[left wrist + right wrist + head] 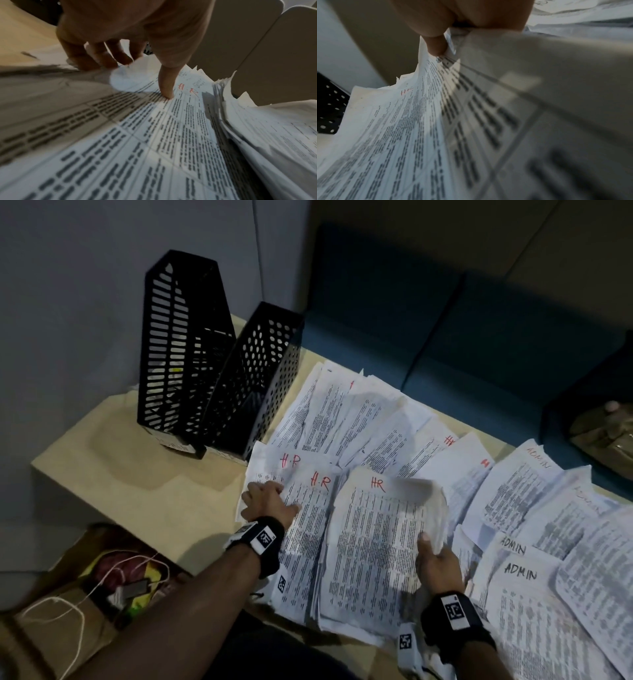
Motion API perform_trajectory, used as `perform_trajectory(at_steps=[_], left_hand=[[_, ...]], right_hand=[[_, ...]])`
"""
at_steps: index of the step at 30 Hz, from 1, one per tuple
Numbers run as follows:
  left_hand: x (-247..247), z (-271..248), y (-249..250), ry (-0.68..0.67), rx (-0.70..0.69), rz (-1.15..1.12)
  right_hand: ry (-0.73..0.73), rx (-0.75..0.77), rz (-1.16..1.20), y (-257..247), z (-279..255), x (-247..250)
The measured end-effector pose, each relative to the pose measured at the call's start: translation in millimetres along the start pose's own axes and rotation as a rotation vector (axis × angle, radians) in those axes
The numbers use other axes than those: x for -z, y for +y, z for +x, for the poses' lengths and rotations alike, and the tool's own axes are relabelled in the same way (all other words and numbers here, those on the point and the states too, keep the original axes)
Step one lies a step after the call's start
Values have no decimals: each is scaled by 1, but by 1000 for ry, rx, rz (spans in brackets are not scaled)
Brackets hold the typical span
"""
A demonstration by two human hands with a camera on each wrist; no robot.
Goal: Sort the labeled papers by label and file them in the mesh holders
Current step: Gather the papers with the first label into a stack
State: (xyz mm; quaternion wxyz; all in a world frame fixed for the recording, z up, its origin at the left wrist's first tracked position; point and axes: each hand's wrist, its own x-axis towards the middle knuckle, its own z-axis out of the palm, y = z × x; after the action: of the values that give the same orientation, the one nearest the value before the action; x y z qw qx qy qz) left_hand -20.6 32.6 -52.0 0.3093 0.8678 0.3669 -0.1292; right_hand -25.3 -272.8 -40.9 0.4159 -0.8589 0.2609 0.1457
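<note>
Two black mesh holders stand at the table's back left, a slotted one (178, 347) and a perforated one (260, 378), the latter also at the right wrist view's left edge (329, 108). Printed papers cover the table: red HR sheets (308, 529) in the middle, black ADMIN sheets (520, 594) on the right. My left hand (270, 498) (135, 79) rests on an HR sheet (171, 135), thumb (167, 93) pressing near the label. My right hand (431, 549) (447, 40) pinches the right edge of an HR stack (373, 542) (402, 135), which curls upward.
The beige table (120, 467) has bare surface left of the papers, in front of the holders. A dark blue sofa (479, 320) runs behind the table. An open cardboard box (102, 577) with cables sits on the floor at lower left. A bag (603, 436) lies at the right.
</note>
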Motion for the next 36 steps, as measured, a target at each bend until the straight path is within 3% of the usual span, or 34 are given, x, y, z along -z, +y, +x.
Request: perform_trajectory(at_steps=[5, 9, 13, 19, 24, 28, 32, 36], left_hand=[[0, -5, -1, -38, -133, -289], [7, -12, 5, -134, -66, -461], [21, -21, 23, -301, -136, -285], [64, 4, 28, -31, -163, -300], [88, 1, 34, -138, -282, -449], [104, -5, 59, -183, -337, -760], [70, -17, 78, -163, -362, -721], [15, -31, 74, -293, -282, -661]], right_hand=[[18, 37, 0, -2, -1, 3], [55, 76, -9, 2, 2, 9], [59, 66, 23, 4, 4, 13], [75, 23, 51, 1, 7, 23], [74, 18, 57, 1, 8, 23], [89, 37, 93, -5, 3, 22], [97, 56, 114, -15, 3, 19], [58, 134, 150, -26, 0, 22]])
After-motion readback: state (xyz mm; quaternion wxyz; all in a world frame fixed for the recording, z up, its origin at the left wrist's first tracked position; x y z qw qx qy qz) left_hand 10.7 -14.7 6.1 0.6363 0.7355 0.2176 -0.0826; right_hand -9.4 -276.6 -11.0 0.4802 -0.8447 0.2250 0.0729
